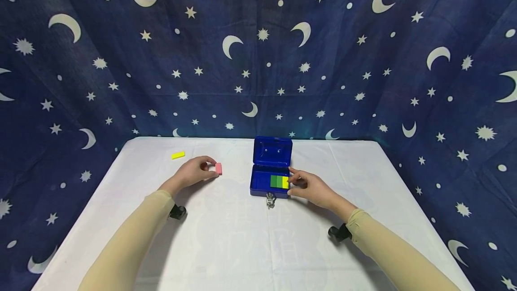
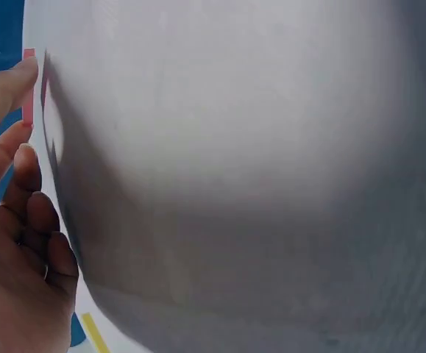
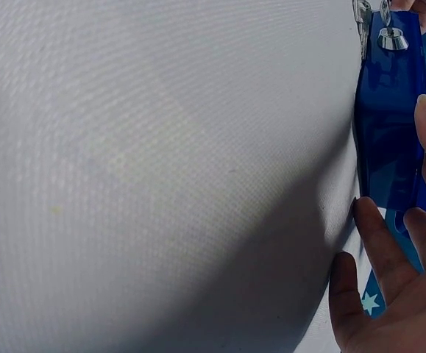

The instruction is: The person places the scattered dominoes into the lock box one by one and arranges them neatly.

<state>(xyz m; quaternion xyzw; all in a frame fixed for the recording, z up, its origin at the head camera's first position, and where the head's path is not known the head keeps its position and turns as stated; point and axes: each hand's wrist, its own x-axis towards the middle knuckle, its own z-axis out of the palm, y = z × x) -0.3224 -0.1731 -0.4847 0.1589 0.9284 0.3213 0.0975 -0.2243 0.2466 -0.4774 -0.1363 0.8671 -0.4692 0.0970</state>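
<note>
My left hand [image 1: 194, 171] pinches a small pink block [image 1: 218, 169] between thumb and fingers. In the left wrist view the pink block [image 2: 28, 88] stands upright at the thumb tip. To the right, an open blue metal cash box [image 1: 260, 181] has its lid [image 1: 273, 151] tilted back. Inside, against its right side, green blocks [image 1: 276, 181] and a yellow block [image 1: 285, 182] lie side by side. My right hand [image 1: 313, 188] is at the box's right end, its fingers relaxed and spread, fingertips right at the rim beside the yellow block.
Another yellow block [image 1: 178, 155] lies on the white tablecloth [image 1: 226, 237], behind my left hand. Keys [image 1: 270, 200] hang from the lock at the box's front. A dark blue curtain [image 1: 202, 116] with moons and stars surrounds the table's back and sides.
</note>
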